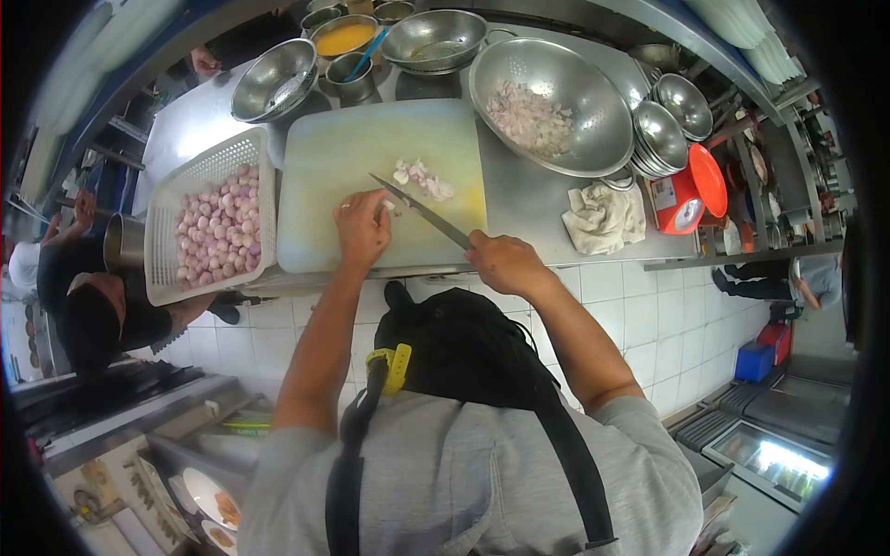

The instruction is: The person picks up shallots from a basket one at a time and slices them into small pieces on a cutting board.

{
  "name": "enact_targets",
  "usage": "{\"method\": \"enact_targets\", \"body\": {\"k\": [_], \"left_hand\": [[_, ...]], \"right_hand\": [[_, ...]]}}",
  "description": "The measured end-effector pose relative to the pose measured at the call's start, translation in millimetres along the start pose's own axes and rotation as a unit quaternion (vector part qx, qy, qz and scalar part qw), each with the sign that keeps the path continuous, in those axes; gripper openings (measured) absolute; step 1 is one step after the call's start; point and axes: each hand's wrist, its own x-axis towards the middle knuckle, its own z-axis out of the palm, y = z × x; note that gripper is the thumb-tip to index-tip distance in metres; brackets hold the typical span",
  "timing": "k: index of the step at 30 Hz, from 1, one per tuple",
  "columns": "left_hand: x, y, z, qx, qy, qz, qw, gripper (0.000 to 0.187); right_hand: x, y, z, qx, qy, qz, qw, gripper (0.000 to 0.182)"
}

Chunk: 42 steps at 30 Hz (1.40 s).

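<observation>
My right hand (508,264) is closed round the handle of a kitchen knife (434,219), whose blade points up and left over the cutting board (320,162). Across from it, my left hand (362,229) has its fingers bent together on a small piece of shallot (390,208) beside the blade; the fingers partly hide the piece. Just beyond the knife lies a little pile of chopped shallot (426,181). Left of the board, a white plastic basket (265,199) holds many peeled shallots (221,227). A large perforated metal colander (598,107) at the right contains chopped shallot (528,119).
Metal bowls (274,82) and a container of orange liquid (343,39) line the back. To the right are a crumpled cloth (604,218), stacked bowls (660,139) and a red scale (679,199). One person (93,301) is at left, another (807,283) far right.
</observation>
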Motion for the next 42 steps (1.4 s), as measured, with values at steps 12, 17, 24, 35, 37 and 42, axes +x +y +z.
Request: {"method": "enact_targets", "body": {"k": [12,17,24,35,37,42], "left_hand": [[8,-11,-7,-0.036,-0.012,0.020,0.999,0.017],[18,-5,-7,-0.027,-0.022,0.051,0.998,0.013],[20,-2,-9,-0.005,-0.019,0.073,0.997,0.009],[18,0,-8,0.001,-0.005,0.073,0.997,0.005],[16,0,-7,0.003,-0.018,0.057,0.998,0.005],[17,-6,-7,-0.003,-0.025,0.060,0.998,0.008]], "right_hand": [[-3,-12,8,-0.026,0.071,-0.040,0.996,0.022],[0,-14,10,-0.023,0.077,-0.051,0.995,0.020],[-27,-25,-6,-0.065,0.042,-0.024,0.997,0.018],[-23,-22,-10,-0.045,0.027,-0.028,0.998,0.018],[-19,-16,-3,-0.039,0.023,-0.030,0.999,0.018],[-10,-21,-6,-0.032,0.031,-0.039,0.998,0.018]]}}
